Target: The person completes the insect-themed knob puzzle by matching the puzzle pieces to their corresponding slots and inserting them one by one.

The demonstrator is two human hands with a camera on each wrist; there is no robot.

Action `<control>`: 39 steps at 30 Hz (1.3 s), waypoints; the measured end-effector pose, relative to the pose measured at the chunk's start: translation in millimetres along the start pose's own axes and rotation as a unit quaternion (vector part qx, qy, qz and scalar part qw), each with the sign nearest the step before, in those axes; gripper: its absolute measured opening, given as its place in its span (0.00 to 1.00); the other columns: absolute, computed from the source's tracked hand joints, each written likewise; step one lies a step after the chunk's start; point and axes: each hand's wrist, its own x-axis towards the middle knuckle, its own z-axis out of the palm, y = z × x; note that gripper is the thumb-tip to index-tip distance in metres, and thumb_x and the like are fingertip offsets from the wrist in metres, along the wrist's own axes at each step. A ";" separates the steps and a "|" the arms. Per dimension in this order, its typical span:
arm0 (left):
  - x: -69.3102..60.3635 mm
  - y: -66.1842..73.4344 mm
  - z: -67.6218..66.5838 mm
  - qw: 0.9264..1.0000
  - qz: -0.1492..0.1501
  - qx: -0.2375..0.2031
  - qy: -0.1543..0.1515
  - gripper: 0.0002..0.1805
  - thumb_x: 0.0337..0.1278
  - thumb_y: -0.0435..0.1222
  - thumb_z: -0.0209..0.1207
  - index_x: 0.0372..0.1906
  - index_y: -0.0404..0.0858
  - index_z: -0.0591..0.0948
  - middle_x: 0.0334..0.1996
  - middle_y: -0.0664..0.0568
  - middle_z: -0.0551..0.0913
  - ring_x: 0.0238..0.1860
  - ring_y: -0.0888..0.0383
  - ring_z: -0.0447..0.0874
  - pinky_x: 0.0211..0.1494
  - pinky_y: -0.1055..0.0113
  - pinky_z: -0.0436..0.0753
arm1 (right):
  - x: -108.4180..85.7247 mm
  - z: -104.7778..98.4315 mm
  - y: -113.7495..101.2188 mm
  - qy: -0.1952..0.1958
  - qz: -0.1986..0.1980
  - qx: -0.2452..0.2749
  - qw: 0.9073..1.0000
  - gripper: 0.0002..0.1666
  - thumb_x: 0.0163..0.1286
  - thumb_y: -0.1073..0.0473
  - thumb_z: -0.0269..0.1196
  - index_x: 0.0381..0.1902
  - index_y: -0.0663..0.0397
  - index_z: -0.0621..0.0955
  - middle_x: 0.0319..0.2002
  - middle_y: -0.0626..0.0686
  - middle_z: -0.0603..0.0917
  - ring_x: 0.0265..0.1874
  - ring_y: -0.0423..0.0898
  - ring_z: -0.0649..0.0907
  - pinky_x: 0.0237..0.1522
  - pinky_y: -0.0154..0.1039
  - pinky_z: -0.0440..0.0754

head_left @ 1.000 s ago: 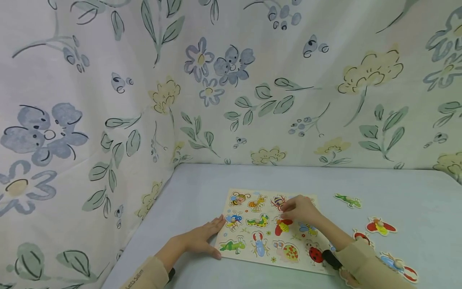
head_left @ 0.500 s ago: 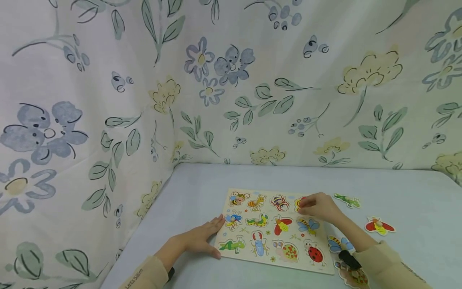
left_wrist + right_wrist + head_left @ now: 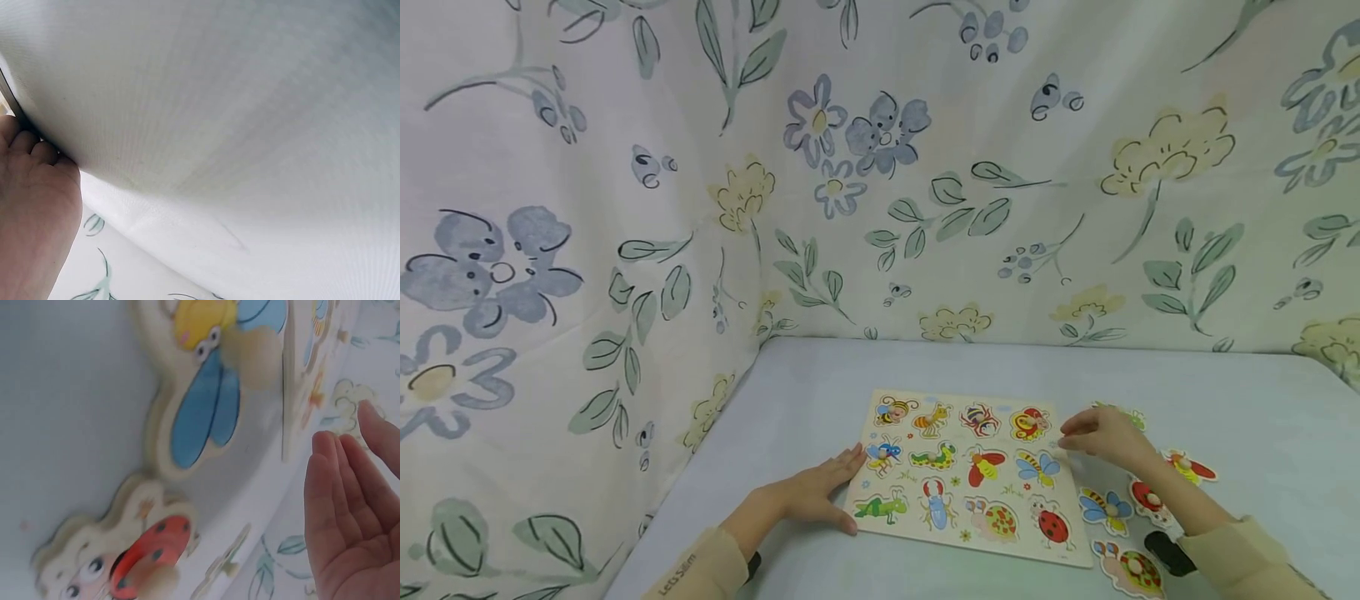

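A wooden peg puzzle board (image 3: 917, 533) with insect pictures lies on the table. My left hand (image 3: 812, 492) rests beside its left edge with straight fingers, thumb at the lower left corner; in the left wrist view, part of this hand (image 3: 37, 200) appears at the left. My right hand (image 3: 1108, 437) hovers just off the board's upper right side. Its fingers are extended and hold nothing in the right wrist view (image 3: 350, 512). The red and yellow ladybug piece (image 3: 1028, 424) sits in the top right spot, left of the right hand.
Loose knobbed pieces lie right of the board: a blue-winged bee (image 3: 1105, 510), a snail (image 3: 1131, 571), a ladybug (image 3: 1150, 502), a red-winged insect (image 3: 1195, 468) and a partly hidden green grasshopper (image 3: 1131, 415). A floral curtain (image 3: 880, 250) hangs behind the table.
My right hand has moved right, from near the spider piece, across the top right ladybug piece, to beyond the board's edge. The left hand has stayed in place.
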 end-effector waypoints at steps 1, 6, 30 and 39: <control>0.1 -0.1 0.0 1.000 0.000 0.001 -0.001 0.58 0.47 0.56 0.68 0.77 0.40 0.50 0.78 0.49 0.44 0.76 0.48 0.43 0.75 0.46 0.51 | -1.0 -1.6 2.5 0.001 0.000 -0.003 1.000 0.16 0.61 0.61 0.69 0.40 0.71 0.83 0.34 0.56 0.85 0.30 0.48 0.83 0.30 0.41 0.83; 1.3 -1.6 -0.7 1.000 0.000 0.005 0.002 0.59 0.46 0.57 0.68 0.77 0.40 0.50 0.78 0.49 0.43 0.76 0.46 0.43 0.74 0.46 0.51 | -4.5 -11.4 13.4 0.005 0.003 -0.023 1.000 0.17 0.61 0.59 0.69 0.40 0.70 0.83 0.34 0.57 0.86 0.30 0.48 0.83 0.29 0.39 0.82; 4.8 -5.9 0.1 1.000 -0.005 0.008 -0.002 0.59 0.46 0.58 0.68 0.78 0.40 0.49 0.78 0.49 0.43 0.76 0.47 0.42 0.75 0.47 0.51 | -26.5 -39.5 45.8 0.065 0.026 -0.072 0.995 0.22 0.61 0.59 0.69 0.44 0.75 0.80 0.34 0.63 0.87 0.36 0.61 0.84 0.28 0.40 0.79; 3.2 -3.1 -0.6 1.000 0.001 0.004 -0.001 0.58 0.47 0.56 0.68 0.77 0.40 0.50 0.78 0.49 0.43 0.76 0.47 0.42 0.75 0.46 0.51 | -33.7 -46.3 60.9 0.063 0.049 -0.080 0.994 0.22 0.62 0.58 0.69 0.42 0.75 0.80 0.34 0.64 0.86 0.31 0.56 0.83 0.29 0.47 0.79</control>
